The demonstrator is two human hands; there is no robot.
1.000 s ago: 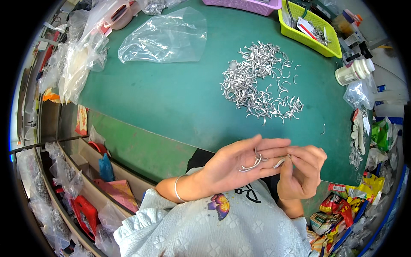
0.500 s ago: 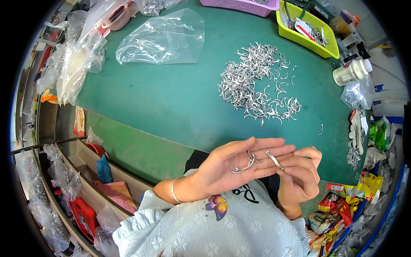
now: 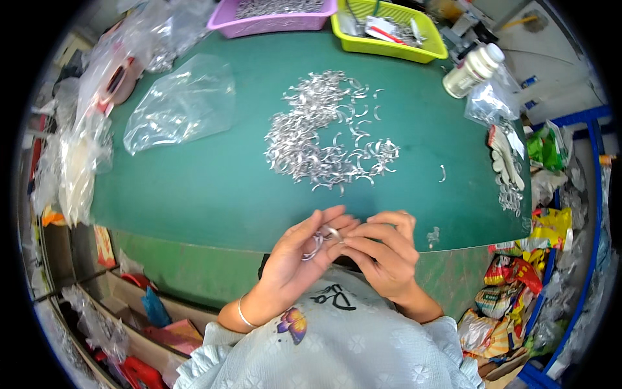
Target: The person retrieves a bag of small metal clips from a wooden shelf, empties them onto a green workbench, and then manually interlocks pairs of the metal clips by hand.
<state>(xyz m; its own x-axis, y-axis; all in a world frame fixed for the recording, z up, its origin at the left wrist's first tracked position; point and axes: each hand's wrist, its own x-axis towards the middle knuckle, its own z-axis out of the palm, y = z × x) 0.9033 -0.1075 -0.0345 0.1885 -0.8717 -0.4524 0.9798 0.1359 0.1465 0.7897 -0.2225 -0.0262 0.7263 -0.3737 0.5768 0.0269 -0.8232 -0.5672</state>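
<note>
Curved silver pieces [image 3: 313,249] rest in the palm of the left hand [image 3: 287,259], just below the centre of the frame; this hand is turned up and loosely cupped, its fingers extended toward the right. Beside it, the right hand [image 3: 389,253] pinches a single curved piece [image 3: 334,234] between its fingertips, over the left hand's fingers. A large pile [image 3: 301,139] of similar silver pieces spreads over the green bench [image 3: 194,194] in the upper middle of the frame, and one loose piece [image 3: 443,173] lies apart from it on the right. A clear plastic bag [image 3: 184,104] lies flat at upper left. Along the top edge stand a purple basket [image 3: 272,27] and, just right of it, a yellow-green basket [image 3: 392,52]. At upper right, a white-capped bottle [image 3: 473,71] is tilted, with a pale glove [image 3: 505,159] below it near the bench's right edge.
</note>
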